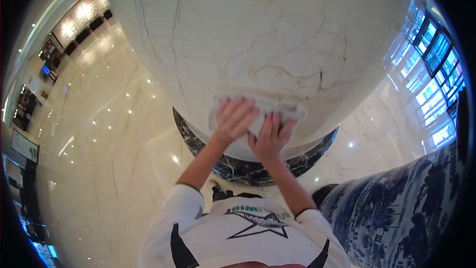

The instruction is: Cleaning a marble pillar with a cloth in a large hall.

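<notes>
A white cloth (256, 128) lies pressed flat against a round column of polished, cream-veined marble (253, 37). My left hand (236, 117) rests on the cloth's left half, fingers spread and pointing up the stone. Beside it, my right hand (272, 134) presses the right half of the same cloth, its fingers also apart. Neither hand's fingers visibly wrap around the fabric. Part of the cloth is hidden beneath both hands, and its edges look slightly blurred. Below them, a black marble base (241, 171) with white veins rings the column's foot.
A large blue-and-white porcelain vase (386, 212) stands close on the right. Glossy marble floor (122, 149) stretches away to the left. Framed pictures (78, 9) hang on a far wall. Tall windows (438, 56) are at the right, and a sign board (24, 146) is at the left.
</notes>
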`<state>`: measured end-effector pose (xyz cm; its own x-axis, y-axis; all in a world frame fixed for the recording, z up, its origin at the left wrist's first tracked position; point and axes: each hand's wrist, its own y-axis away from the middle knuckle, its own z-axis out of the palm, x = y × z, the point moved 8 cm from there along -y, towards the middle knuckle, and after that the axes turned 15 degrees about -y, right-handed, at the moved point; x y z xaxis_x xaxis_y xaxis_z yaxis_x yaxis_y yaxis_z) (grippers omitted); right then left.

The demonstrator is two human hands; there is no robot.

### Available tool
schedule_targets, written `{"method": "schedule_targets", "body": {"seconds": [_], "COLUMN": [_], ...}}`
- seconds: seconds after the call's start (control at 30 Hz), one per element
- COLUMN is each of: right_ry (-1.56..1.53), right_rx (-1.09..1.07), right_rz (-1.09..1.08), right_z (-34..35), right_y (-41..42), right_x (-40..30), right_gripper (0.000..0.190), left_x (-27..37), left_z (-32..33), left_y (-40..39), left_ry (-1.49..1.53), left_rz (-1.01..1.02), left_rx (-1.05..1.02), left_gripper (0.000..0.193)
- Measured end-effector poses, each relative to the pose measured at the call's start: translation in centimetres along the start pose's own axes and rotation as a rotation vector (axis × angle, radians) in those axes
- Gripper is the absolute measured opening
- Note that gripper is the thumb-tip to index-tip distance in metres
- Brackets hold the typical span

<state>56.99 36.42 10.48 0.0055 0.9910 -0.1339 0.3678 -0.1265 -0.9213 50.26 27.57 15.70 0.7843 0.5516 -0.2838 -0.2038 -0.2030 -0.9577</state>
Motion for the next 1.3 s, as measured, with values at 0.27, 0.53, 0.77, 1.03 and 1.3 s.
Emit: {"method": "schedule_targets", "body": {"seconds": [0.27, 0.53, 0.77, 1.03, 1.3], "right_ry": [-0.035, -0.017, 0.040, 0.159, 0.327], "right_rx": [0.014, 0.324, 0.097, -0.359, -0.156], "right_rz": [0.049, -0.311, -0.431, -0.491, -0.050], "right_z": [-1.0, -4.7, 1.6, 11.2, 14.4], "right_y": [-5.0, -27.5, -21.1, -0.2, 4.1], "right_x": [-1.8, -12.4, -15.6, -12.9, -13.3], "right_gripper": [0.075, 0.048, 0.036, 0.037, 0.064], "left_x": [-2.4, -16.9, -18.6, -12.9, -18.2], "left_z": [-1.4, -3.0, -2.9, -1.5, -10.2], "left_y": [-5.8, -20.1, -7.2, 15.5, 16.8], "left_ry": [0.067, -0.017, -0.030, 0.080, 0.566], "left_rz": [0.259, -0.053, -0.471, -0.570, -0.320], "left_rx": [-0.063, 0.349, 0.370, 0.017, -0.563], "left_gripper": [0.018, 0.039, 0.038, 0.050, 0.056]}}
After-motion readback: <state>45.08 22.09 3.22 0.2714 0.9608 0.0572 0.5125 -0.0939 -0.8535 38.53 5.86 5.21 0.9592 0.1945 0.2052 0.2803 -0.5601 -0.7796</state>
